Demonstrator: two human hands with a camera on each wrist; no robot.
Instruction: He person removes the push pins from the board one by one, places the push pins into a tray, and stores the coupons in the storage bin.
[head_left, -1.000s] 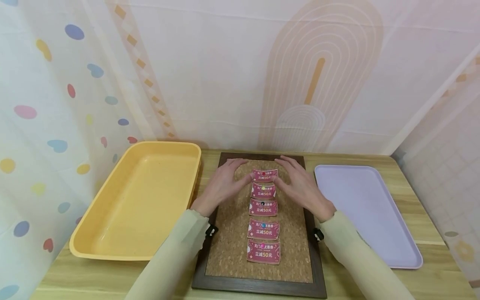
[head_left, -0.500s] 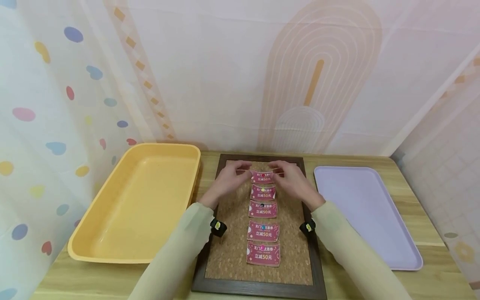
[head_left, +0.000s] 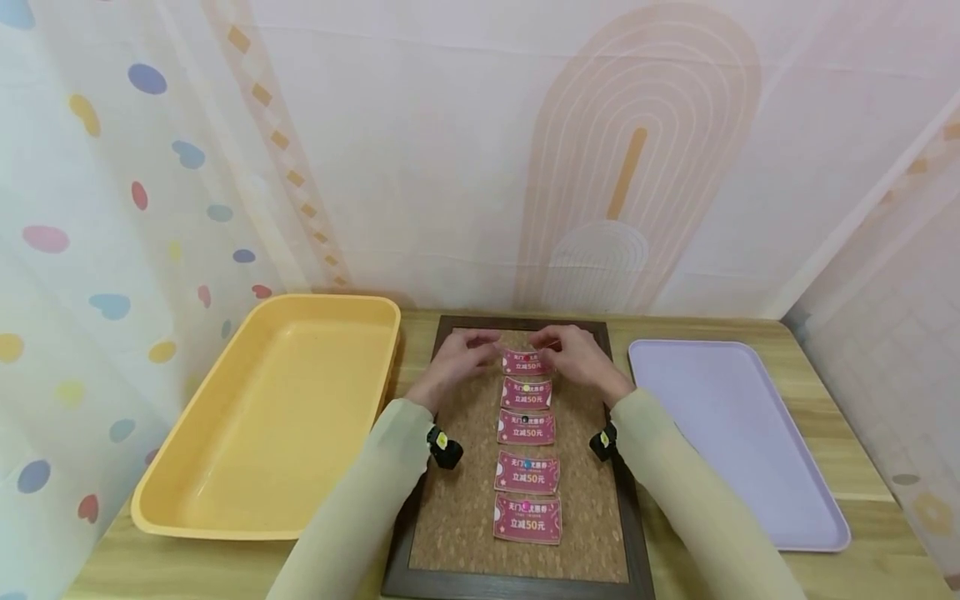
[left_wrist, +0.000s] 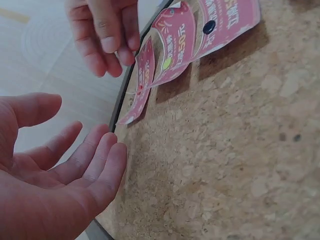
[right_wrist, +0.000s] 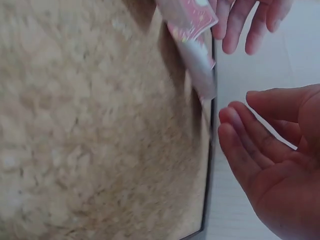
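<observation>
Several pink paper coupons (head_left: pixel 526 427) stand in a column on a framed cork board (head_left: pixel 457 533). Each has a small coloured dot near its top middle, like a pin head. The far coupon (head_left: pixel 521 364) lies between my two hands; its ends curl off the cork in the wrist views. Left of it is my left hand (head_left: pixel 459 360), fingers loosely bent and spread in the left wrist view, with nothing seen in them. My right hand (head_left: pixel 576 357) is at the coupon's right end. Its fingers (right_wrist: pixel 245 135) are relaxed and apart from the paper in the right wrist view.
A deep yellow tray (head_left: pixel 153 508) stands left of the board, and a shallow lilac tray (head_left: pixel 738 442) lies to its right. Both rest on a wood-grain table (head_left: pixel 877 533). A patterned curtain (head_left: pixel 450 167) hangs behind.
Both hands have drawn their fingers in from a wider spread, and the wrists have rotated. My right hand has shifted slightly left. The coupons stay in place on the board.
</observation>
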